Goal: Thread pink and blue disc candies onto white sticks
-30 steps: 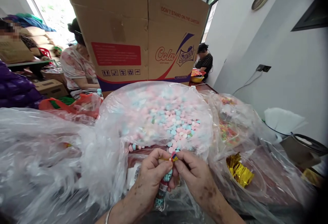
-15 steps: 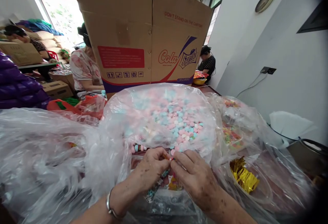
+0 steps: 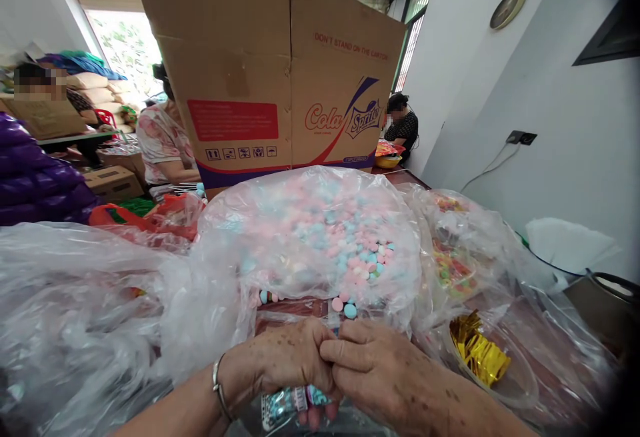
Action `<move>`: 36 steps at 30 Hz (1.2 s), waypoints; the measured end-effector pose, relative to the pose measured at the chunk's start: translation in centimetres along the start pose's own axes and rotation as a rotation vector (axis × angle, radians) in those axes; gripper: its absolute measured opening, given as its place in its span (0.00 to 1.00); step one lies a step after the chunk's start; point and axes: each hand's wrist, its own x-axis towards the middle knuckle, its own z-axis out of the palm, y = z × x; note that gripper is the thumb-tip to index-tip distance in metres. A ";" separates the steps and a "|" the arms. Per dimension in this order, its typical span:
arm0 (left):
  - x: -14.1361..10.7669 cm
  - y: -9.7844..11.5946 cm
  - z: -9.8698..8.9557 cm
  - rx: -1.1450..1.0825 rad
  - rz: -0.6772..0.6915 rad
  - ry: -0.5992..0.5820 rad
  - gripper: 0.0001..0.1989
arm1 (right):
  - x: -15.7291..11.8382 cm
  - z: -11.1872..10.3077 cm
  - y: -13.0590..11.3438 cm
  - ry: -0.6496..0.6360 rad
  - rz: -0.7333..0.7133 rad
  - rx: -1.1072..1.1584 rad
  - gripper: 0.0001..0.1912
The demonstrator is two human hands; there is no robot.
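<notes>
Teal-patterned clear packet (image 3: 280, 409), one: at the near side of the desk (image 3: 295, 308), gripped in the curled left hand (image 3: 287, 354). Right hand (image 3: 380, 360), one: fingers bent, touching the left; whether it pinches anything is hidden. Pink and blue round candies (image 3: 363, 267), many: heaped in a clear plastic bag (image 3: 215, 270) just beyond both hands. Gold foil strips (image 3: 480, 354), one bunch: in a clear plastic bowl (image 3: 533, 390), right. Cardboard carton (image 3: 240, 57), printed "Cola" and "Sprite": upright behind the bag.

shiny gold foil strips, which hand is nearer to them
Right: the right hand is left of the shiny gold foil strips; the left hand is farther left.
</notes>
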 end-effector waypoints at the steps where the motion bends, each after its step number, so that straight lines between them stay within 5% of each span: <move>1: -0.2 0.2 0.0 -0.003 -0.025 -0.012 0.11 | 0.0 -0.2 -0.2 -0.010 -0.046 0.013 0.13; 5: -0.6 1.0 0.2 0.033 -0.082 -0.030 0.11 | -1.0 0.1 -1.0 -0.030 -0.080 -0.042 0.17; 7: -0.3 1.0 0.4 0.211 -0.015 0.098 0.11 | -1.4 0.9 -1.2 0.038 0.018 -0.163 0.16; 11: 0.9 0.0 1.4 0.797 0.440 0.663 0.10 | -0.8 2.2 -0.3 0.305 0.285 -0.274 0.17; 14: 1.4 -1.3 2.6 0.999 0.820 0.903 0.14 | 0.3 2.0 1.1 0.482 0.594 0.078 0.13; 17: 1.2 -2.2 3.7 0.806 0.994 0.855 0.09 | 1.1 1.4 1.2 0.698 0.895 0.559 0.10; 19: 0.9 -2.1 3.9 0.406 0.828 0.747 0.11 | 1.3 1.1 0.1 0.758 0.921 0.714 0.11; 22: 0.0 -0.3 2.8 -0.304 0.539 0.588 0.24 | 1.3 0.8 -2.0 0.616 0.783 0.729 0.11; 24: -0.9 1.3 1.6 -0.575 0.586 0.490 0.30 | 1.2 0.6 -2.4 0.487 0.762 0.721 0.11; 27: -2.6 2.4 -0.1 -0.416 0.702 0.325 0.30 | 1.3 0.1 -1.6 0.468 0.875 0.694 0.11; 30: -3.3 1.7 -0.5 -0.148 0.581 0.347 0.27 | 1.8 0.2 -1.2 0.550 0.913 0.669 0.11; 36: -2.9 -0.1 1.5 -0.495 0.473 0.528 0.14 | 3.8 2.9 -4.2 0.379 0.845 1.127 0.12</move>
